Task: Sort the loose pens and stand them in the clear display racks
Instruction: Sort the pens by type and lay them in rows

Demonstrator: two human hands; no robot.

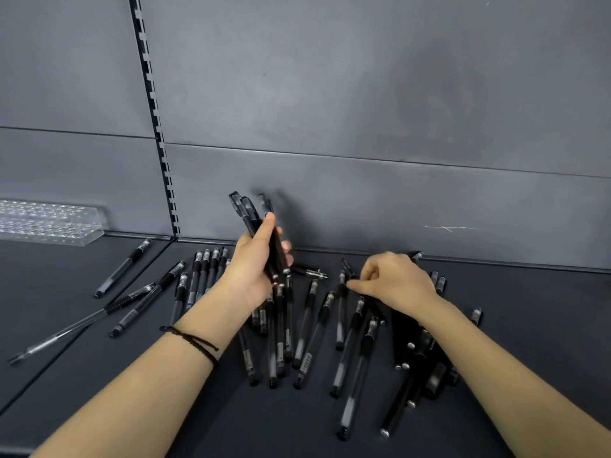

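Your left hand [254,262] gripped a bundle of black pens [246,213], thumb laid along them. The bundle was lifted off the shelf [529,325] and tilted, its upper ends toward the back panel [363,94]. A dark cord bracelet [195,342] sat on that wrist.

Your right hand [396,282] was low over the loose pens [310,325], fingers curled and thumb pointing left. I could not tell whether it pinched a pen.

The loose pens lay scattered on the shelf between and under your forearms, with a darker heap beneath your right wrist. A few more lay apart to the left. 1 clear display rack [49,223] stood at the far left against the panel, well apart from both hands.
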